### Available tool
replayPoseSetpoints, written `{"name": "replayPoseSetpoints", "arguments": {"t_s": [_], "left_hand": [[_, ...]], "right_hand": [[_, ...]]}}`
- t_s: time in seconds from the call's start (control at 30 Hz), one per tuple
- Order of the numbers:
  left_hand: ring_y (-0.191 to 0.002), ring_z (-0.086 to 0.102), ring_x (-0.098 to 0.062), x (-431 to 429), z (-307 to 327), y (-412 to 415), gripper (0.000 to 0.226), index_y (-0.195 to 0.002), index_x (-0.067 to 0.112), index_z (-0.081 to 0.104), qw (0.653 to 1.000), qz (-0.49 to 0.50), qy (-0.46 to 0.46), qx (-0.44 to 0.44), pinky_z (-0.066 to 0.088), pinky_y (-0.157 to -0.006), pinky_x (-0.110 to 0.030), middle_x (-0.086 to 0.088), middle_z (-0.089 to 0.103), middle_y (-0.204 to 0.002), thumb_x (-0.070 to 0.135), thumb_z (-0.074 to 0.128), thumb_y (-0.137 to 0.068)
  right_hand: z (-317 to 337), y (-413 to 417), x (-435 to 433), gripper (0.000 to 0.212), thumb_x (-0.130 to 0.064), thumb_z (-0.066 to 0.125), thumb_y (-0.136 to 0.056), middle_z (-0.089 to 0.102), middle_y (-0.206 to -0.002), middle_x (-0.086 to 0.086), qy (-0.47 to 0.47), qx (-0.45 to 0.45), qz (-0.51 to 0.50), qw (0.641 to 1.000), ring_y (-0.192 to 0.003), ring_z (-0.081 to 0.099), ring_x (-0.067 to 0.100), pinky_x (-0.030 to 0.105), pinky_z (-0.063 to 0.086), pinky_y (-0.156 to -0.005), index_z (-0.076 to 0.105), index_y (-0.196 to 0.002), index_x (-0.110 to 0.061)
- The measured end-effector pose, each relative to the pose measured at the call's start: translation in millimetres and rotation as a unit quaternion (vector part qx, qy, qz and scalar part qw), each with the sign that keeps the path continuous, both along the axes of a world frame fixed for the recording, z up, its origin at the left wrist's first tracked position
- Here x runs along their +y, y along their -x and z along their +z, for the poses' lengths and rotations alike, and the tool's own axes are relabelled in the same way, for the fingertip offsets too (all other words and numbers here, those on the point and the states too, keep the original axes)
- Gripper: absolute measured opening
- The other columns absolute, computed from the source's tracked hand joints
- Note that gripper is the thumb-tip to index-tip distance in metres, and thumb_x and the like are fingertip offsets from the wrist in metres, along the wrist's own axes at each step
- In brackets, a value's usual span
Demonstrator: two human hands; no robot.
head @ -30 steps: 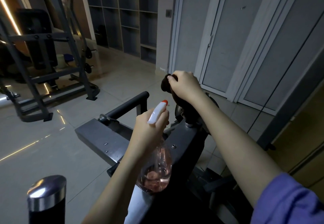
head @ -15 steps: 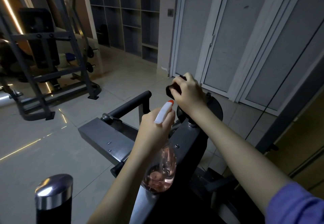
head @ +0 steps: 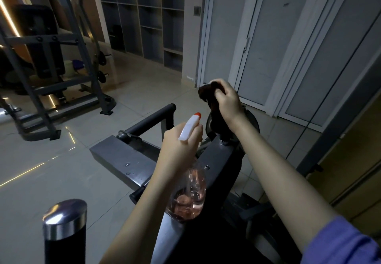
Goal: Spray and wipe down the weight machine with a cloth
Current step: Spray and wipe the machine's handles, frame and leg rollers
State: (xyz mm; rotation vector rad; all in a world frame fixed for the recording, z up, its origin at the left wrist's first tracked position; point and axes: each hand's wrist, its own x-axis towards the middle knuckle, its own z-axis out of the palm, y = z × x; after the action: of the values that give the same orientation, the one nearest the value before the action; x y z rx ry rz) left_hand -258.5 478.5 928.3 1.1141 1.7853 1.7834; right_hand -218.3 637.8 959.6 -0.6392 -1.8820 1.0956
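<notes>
Now my right hand (head: pixel 227 100), fingers bunched round the cloth (head: pixel 206 93), is back up the weight machine (head: pixel 123 156) after a downstroke — wiping continues; my left hand (head: pixel 179 150) grips the spray bottle (head: pixel 190 193).

We grip a pink spray bottle (head: pixel 188 197) in our left hand (head: pixel 179 150) while our right hand (head: pixel 227 100) presses a dark cloth (head: pixel 208 93) onto the weight machine (head: pixel 123 156).

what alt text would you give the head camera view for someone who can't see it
A person's left hand holds a clear spray bottle of pinkish liquid while the right hand grips a dark cloth over a grey weight machine. The gym room is dim, with a tiled floor.
</notes>
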Motion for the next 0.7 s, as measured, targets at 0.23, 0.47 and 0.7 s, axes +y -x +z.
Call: {"name": "replayPoseSetpoints", "arguments": {"t_s": [0.23, 0.47, 0.7], "left_hand": [[-0.064, 0.05, -0.028, 1, 0, 0, 0.045, -0.071, -0.001, 0.039, 1.0, 0.01, 0.004, 0.006, 0.032, -0.06, -0.038, -0.032, 0.049, -0.074, 0.041, 0.051, -0.085], [-0.067, 0.049, -0.025, 0, 2, -2, 0.042, -0.07, 0.002, 0.037, 1.0, 0.01, 0.007, 0.018, 0.032, -0.061, -0.039, -0.031, 0.044, -0.072, 0.038, 0.05, -0.087], [-0.066, 0.045, -0.021, -1, 4, -4, 0.043, -0.071, 0.0, 0.038, 1.0, -0.001, 0.011, 0.009, 0.031, -0.059, -0.038, -0.03, 0.044, -0.07, 0.039, 0.05, -0.087]], "right_hand": [[0, 13, -7, 0.024, -0.018, 0.041, -0.098, 0.062, -0.107, 0.008, -0.165, -0.093, -0.136, 0.972, -0.095, 0.056, 0.021, 0.022, 0.034, -0.07, 0.059, -0.11, -0.009], [11, 8, 8, 0.028, -0.016, 0.037, -0.099, 0.06, -0.112, 0.002, 0.069, -0.008, -0.087, 0.994, -0.102, 0.053, 0.017, 0.02, 0.039, -0.076, 0.06, -0.116, -0.014], [-32, -8, 6, 0.027, -0.003, 0.034, -0.098, 0.057, -0.107, 0.008, 0.084, 0.071, -0.144, 0.983, -0.092, 0.048, 0.013, -0.005, 0.033, -0.056, 0.055, -0.114, -0.005]]}}
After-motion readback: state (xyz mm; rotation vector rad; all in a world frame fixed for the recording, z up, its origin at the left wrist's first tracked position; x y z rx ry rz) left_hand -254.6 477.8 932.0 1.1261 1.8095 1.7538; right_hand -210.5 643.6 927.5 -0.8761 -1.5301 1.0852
